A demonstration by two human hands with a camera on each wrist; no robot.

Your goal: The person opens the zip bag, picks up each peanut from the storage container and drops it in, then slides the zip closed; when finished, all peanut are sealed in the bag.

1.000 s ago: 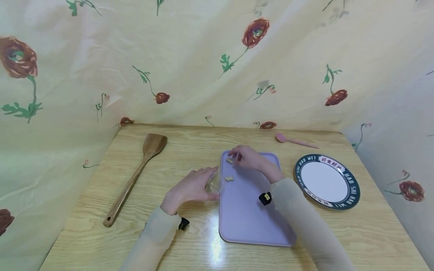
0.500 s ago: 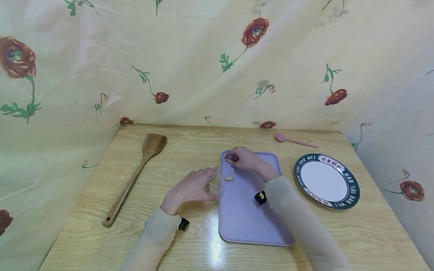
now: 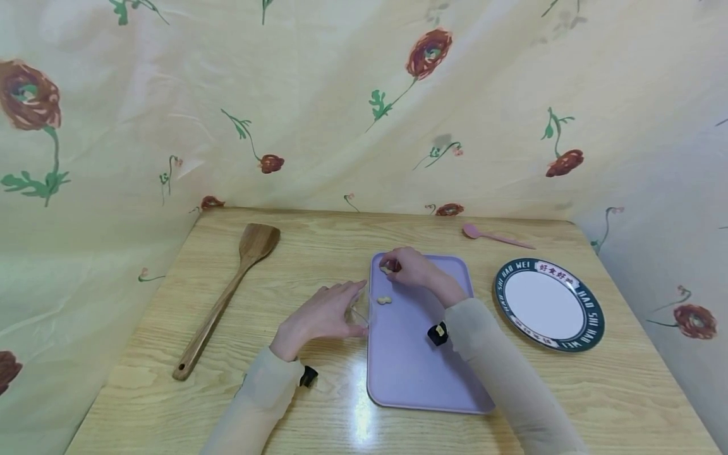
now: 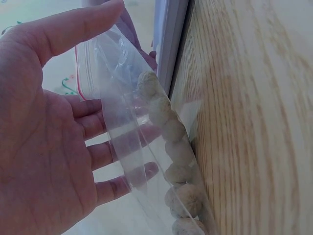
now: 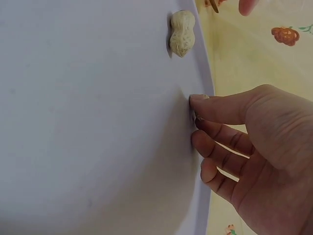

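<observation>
My left hand (image 3: pixel 321 316) holds a clear zip bag (image 4: pixel 115 105) on its side at the tray's left edge, thumb at the bag's upper edge and fingers behind it. Several unshelled peanuts (image 4: pixel 176 147) lie in a row along the bag's lower side. At the far left corner of the lilac tray (image 3: pixel 426 373), my right hand (image 3: pixel 414 268) pinches a peanut (image 3: pixel 386 270) between thumb and fingers, low over the surface. The fingertips hide most of that peanut. Another peanut (image 5: pixel 182 34) lies on the tray nearer to me, beside the left rim.
A wooden spatula (image 3: pixel 230 291) lies on the left of the table (image 3: pixel 318 246). To the right of the tray stands a white plate with a dark green lettered rim (image 3: pixel 591 316). Behind the plate is a pink spoon (image 3: pixel 495 237). Flowered cloth (image 3: pixel 318 114) hangs around the table.
My right hand has come slightly down and left onto the peanut at the tray's far corner, and its fingers have drawn together there. The left hand and bag have stayed in place.
</observation>
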